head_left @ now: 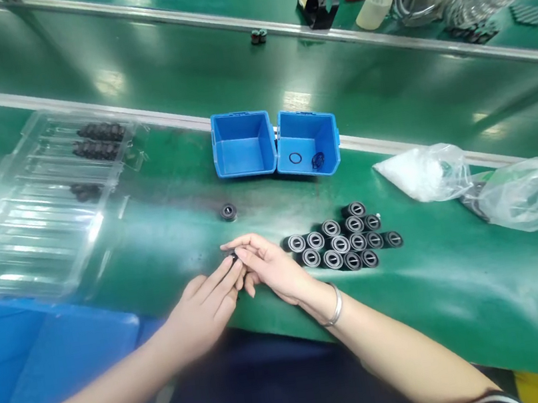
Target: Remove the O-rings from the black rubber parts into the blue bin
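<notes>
green tabletop (pixel 465 293) below; hands (pixel 279 268) hold small black part (pixel 234 258), long axis hidden.

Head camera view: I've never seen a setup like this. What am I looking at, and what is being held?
There is no robot here: a person works bare-handed, and this single picture comes from a camera on their head, looking forward and down. The left hand and the right hand, with a bracelet, meet around a small dark piece, mostly hidden by fingers. On the green surface lie black round parts, a clear tray, two plastic bags and two blue bins; the right-hand bin holds black rings.
</notes>
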A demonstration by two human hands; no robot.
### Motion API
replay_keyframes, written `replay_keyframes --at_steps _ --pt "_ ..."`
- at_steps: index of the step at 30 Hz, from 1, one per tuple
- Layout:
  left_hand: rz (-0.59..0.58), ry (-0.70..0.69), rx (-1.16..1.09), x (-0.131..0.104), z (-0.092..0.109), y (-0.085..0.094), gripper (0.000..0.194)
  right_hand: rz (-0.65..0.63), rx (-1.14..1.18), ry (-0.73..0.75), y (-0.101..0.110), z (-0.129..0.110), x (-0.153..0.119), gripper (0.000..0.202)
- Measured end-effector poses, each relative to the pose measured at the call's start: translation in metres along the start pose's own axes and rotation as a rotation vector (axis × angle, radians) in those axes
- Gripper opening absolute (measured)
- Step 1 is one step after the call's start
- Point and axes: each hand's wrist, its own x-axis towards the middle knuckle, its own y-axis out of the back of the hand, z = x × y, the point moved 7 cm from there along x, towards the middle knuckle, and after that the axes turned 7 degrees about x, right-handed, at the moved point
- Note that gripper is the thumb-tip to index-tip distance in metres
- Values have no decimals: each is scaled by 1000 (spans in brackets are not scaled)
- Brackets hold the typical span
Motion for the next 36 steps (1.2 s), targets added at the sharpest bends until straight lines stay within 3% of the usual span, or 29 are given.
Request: replay_keyframes --at_steps 3,8,14,18,21,24,26,30,33,36 --pt "48 -10 -44 0 -4 4 30 6 -19 -21 1 2 1 31" --pt "-48 -111 -14 -3 -9 2 28 -2 -14 -32 0 4 1 31" --pt "-30 -38 -34 -5 1 -4 33 4 -71 -11 0 5 2 29" --pt "-3 -39 12 -1 -10 0 26 46 -151 33 0 5 2 40" --pt "-9 5 70 8 -32 1 22 124 -487 237 0 -14 -13 36" --pt "0 30 97 17 -49 -2 21 148 -1092 529 -14 -45 -42 26" --pt "9 32 78 22 -52 -3 22 247 -1473 631 -16 -62 -59 27" --pt "27 39 -4 25 -50 -1 24 518 -1905 573 3 -84 -71 30" --pt "49 64 -39 26 -48 5 29 500 -1986 531 13 -84 -66 24" --pt "69 68 -51 30 -50 11 32 437 -1980 540 9 -81 -59 24"
